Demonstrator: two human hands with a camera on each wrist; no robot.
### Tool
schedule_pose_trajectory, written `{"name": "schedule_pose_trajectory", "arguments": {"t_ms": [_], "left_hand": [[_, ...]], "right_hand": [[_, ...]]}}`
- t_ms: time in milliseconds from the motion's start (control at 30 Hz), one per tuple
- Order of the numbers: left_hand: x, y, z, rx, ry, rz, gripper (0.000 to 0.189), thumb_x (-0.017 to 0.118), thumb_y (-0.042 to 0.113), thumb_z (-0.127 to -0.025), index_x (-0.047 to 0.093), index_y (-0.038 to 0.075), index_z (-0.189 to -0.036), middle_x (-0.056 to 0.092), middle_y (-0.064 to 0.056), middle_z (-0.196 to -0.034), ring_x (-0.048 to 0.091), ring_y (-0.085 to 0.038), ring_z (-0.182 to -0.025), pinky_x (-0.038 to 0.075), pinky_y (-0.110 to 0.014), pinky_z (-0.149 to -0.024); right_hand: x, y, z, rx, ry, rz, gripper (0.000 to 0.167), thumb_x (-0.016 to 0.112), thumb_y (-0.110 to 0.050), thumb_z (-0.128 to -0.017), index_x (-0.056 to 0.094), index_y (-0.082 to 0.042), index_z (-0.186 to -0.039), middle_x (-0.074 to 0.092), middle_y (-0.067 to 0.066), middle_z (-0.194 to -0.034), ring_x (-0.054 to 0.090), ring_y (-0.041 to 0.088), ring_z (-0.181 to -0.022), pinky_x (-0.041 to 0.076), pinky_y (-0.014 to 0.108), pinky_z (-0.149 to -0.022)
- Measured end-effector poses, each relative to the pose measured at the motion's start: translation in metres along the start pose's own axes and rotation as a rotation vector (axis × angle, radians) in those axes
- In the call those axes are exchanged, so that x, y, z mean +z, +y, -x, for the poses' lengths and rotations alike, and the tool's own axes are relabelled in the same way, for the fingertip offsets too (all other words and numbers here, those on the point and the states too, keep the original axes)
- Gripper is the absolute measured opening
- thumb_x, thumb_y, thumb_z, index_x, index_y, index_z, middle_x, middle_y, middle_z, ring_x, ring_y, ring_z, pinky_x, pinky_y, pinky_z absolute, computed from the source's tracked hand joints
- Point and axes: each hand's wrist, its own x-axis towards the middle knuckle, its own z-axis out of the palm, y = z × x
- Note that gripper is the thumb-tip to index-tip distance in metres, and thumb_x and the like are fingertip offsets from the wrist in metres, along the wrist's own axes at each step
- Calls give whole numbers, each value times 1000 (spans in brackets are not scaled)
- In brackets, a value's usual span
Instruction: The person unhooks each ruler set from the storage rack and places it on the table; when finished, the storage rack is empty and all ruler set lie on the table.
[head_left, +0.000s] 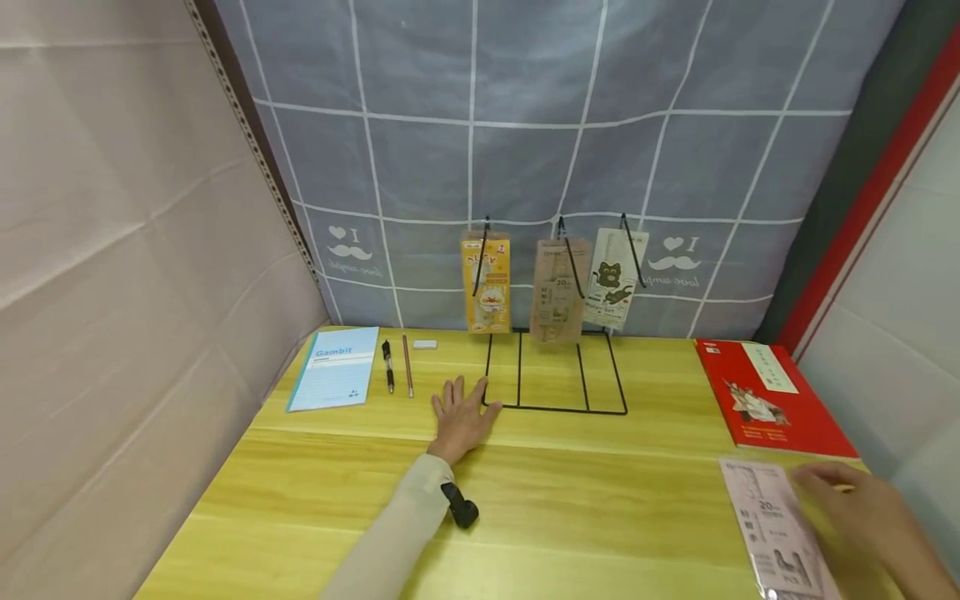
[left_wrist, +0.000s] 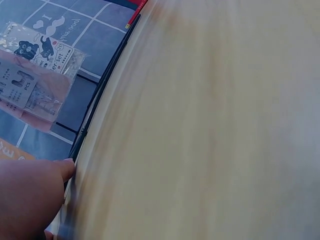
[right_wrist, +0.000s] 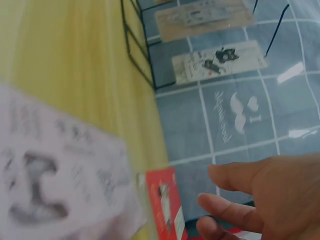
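Spreading your left hand (head_left: pixel 462 423) against the black rack (head_left: pixel 555 408), you have your right hand (head_left: pixel 870 510), fingers loosely parted, just beside the pink packet (head_left: pixel 776 525).

The person wears a long, pale cream sleeve (head_left: pixel 397 529) on the left, creased toward its end. On it sits a small black device (head_left: pixel 464 512), narrow on one side, rounded on the other. The left hand (head_left: pixel 459 423) and right hand (head_left: pixel 862 510) are bare.
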Motion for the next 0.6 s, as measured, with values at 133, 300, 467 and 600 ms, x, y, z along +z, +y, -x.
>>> {"name": "schedule_pose_trajectory", "arguments": {"t_ms": [133,300,467,600], "left_hand": [[0,0,0,0,-4,10,63,48,47,-109,36,17,-163,16,-30,-169,4,-52,-158,-3,-75,-121],[-2,1,2,1,4,4,62,48,48,-108,38,18,-162,18,-30,-168,5,-53,-158,-1,-76,-121],[-1,2,2,-6,6,-5,62,48,48,-108,38,18,-162,19,-30,-168,6,-52,-158,0,-76,-122],[0,2,3,-7,9,0,62,48,49,-108,39,19,-162,19,-30,-168,6,-52,-158,-1,-75,-122]], "right_hand": [[-4,-33,2,-121,112,28,83,52,-63,-101,50,6,-146,52,39,-126,47,48,-107,49,44,-71],[-6,-67,4,-303,167,-6,82,49,-65,-102,52,3,-148,50,42,-139,50,52,-114,52,53,-76],[4,-99,7,-471,251,-95,70,56,-58,-102,62,-1,-142,67,32,-126,61,39,-101,52,31,-59],[8,-126,6,-560,294,-137,61,58,-54,-103,66,-5,-138,71,28,-122,63,37,-101,48,25,-60]]}}
